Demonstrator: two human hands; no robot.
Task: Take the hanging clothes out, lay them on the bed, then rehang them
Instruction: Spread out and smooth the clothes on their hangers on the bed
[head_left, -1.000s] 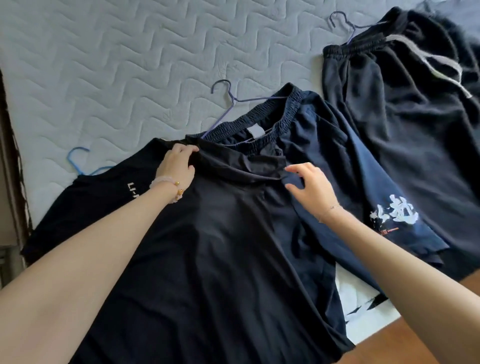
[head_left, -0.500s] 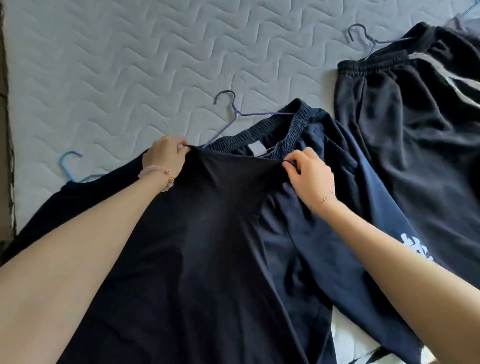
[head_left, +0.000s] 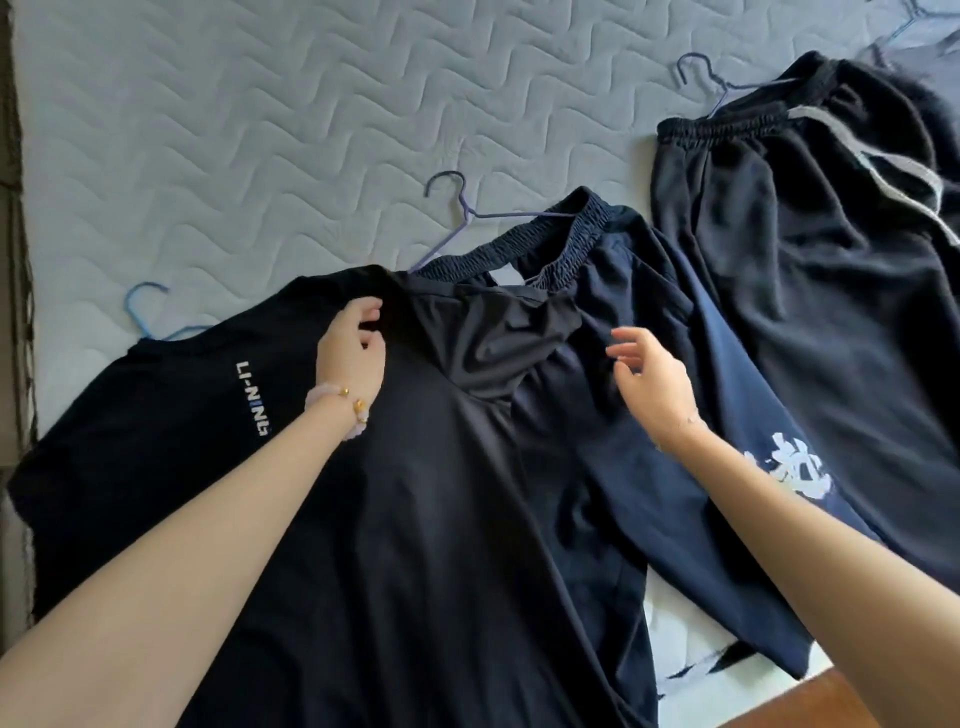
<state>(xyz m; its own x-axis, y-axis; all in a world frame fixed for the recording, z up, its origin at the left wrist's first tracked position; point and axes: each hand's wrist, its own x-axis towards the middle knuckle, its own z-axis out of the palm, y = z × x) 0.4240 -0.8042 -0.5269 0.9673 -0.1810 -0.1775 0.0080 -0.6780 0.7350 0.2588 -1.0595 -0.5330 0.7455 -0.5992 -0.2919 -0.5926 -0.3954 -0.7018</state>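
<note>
A black T-shirt (head_left: 218, 467) with a small white logo lies on the grey quilted bed (head_left: 260, 130), its blue hanger (head_left: 143, 306) poking out at the collar. My left hand (head_left: 350, 353) pinches the shirt's upper edge. My right hand (head_left: 652, 379) hovers open, fingers spread, just above navy shorts (head_left: 649, 322) with a white print. These shorts hang on a purple hanger (head_left: 462, 208) and are partly covered by the shirt. Black trousers (head_left: 831, 312) with a grey drawstring lie at the right on another dark hanger (head_left: 698, 73).
The bed's left edge (head_left: 21, 260) runs down the frame's left side. A white printed cloth (head_left: 691, 654) shows under the shorts at the lower right, beside a brown wooden surface (head_left: 810, 701). Another dark garment (head_left: 930, 62) sits at the top right corner.
My right hand has let go of the shirt's edge and drawn back, open. The stretched fabric has slackened and folded over the shorts. My left hand still grips the shirt.
</note>
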